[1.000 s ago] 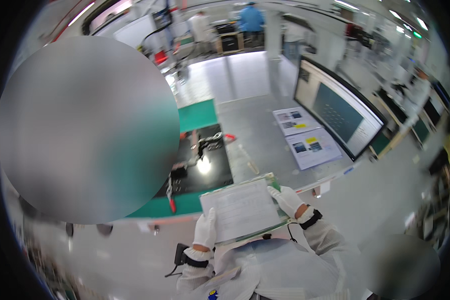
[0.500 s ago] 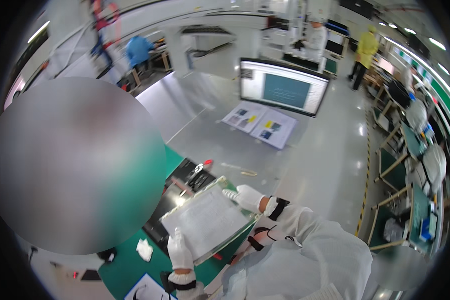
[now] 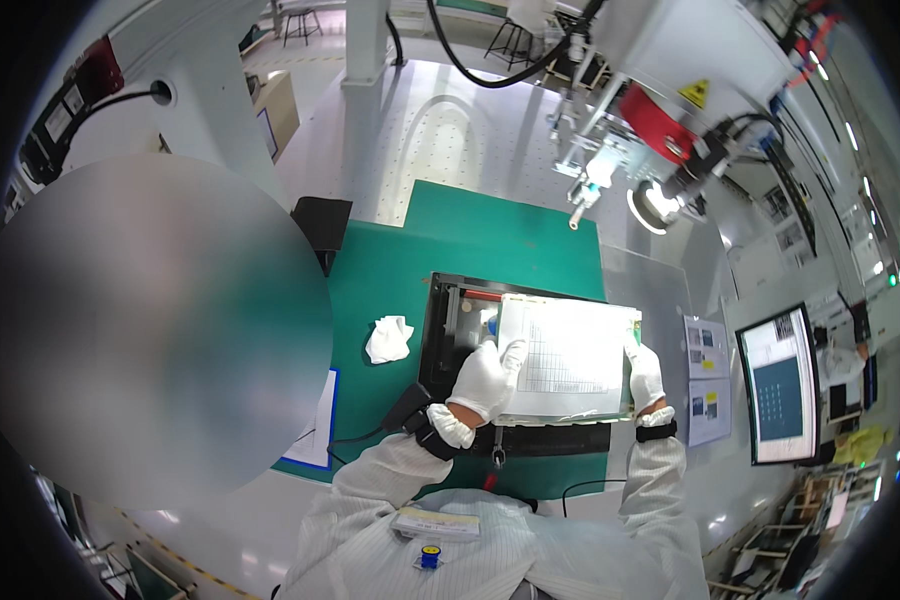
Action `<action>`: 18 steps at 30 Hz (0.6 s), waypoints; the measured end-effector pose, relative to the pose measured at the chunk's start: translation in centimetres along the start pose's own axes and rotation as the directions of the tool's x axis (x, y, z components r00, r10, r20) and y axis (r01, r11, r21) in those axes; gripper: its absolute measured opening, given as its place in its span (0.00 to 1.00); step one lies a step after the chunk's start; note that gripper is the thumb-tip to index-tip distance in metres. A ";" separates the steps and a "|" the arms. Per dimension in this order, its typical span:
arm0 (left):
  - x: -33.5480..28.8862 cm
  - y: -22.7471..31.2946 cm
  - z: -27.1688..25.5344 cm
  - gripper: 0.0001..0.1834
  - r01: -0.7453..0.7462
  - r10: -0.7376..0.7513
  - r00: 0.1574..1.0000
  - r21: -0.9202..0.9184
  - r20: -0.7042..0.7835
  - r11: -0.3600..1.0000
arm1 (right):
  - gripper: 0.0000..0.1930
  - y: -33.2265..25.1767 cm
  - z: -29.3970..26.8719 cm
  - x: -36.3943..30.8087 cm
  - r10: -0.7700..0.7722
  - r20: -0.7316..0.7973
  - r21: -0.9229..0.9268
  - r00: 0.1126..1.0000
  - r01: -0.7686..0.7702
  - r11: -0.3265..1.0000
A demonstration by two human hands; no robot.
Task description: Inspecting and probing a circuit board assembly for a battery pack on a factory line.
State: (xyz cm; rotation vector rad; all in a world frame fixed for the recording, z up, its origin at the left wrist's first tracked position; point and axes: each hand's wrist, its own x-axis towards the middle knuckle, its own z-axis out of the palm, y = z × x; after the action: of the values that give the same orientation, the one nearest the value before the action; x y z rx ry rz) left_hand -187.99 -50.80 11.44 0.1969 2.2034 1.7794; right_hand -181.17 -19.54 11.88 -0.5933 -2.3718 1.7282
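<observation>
- A pale workbench (image 3: pixel 440 140) fills the scene, its dotted top bending toward the rim of the wide view.
- A large blurred oval covers the left side of the frame, hiding whatever lies there.
- Overhead machinery (image 3: pixel 670 90), white with a red part and a glowing ring light, hangs above the bench's far right.
- A green mat (image 3: pixel 390 270) covers the middle of the bench in front of the person, who wears a white suit.
- A black tray-like frame (image 3: pixel 450 320) lies on the mat, a little right of centre.
- A flat white panel (image 3: pixel 568 358), faintly gridded and edged in green, sits over the right part of the black frame, gripped at both sides.
- A monitor (image 3: pixel 778 385) with a dark blue screen stands at the right edge, well apart from the panel.
- Two printed sheets (image 3: pixel 707 375) lie between the panel and the monitor.
- The left hand (image 3: pixel 488 380), in a white glove with a black wrist strap, is closed over the panel's left edge, fingers curled onto its face.
- The right hand (image 3: pixel 645 372), gloved alike, clasps the panel's right edge.
- A crumpled white cloth (image 3: pixel 388 338) rests on the mat just left of the black frame.
</observation>
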 end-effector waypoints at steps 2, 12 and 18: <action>1.6 -0.8 0.2 0.25 -0.003 0.002 1.000 -0.048 -0.024 0.999 | 0.20 0.2 0.5 1.6 0.070 0.003 0.015 0.998 -0.070 0.997; 7.7 -6.7 0.0 0.22 0.090 -0.088 0.995 0.035 -0.047 0.995 | 0.24 3.0 4.8 6.6 0.248 -0.008 -0.010 0.969 -0.248 0.969; 9.5 -8.9 -0.4 0.27 0.126 -0.122 0.991 0.088 -0.053 0.988 | 0.24 5.1 6.9 8.5 0.294 -0.035 0.028 0.955 -0.293 0.956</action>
State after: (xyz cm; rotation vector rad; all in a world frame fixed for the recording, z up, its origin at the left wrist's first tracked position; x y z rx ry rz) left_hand -196.41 -50.37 1.46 0.0367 2.2785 1.6358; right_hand -190.12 -20.96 3.93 -1.0116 -2.3299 1.8318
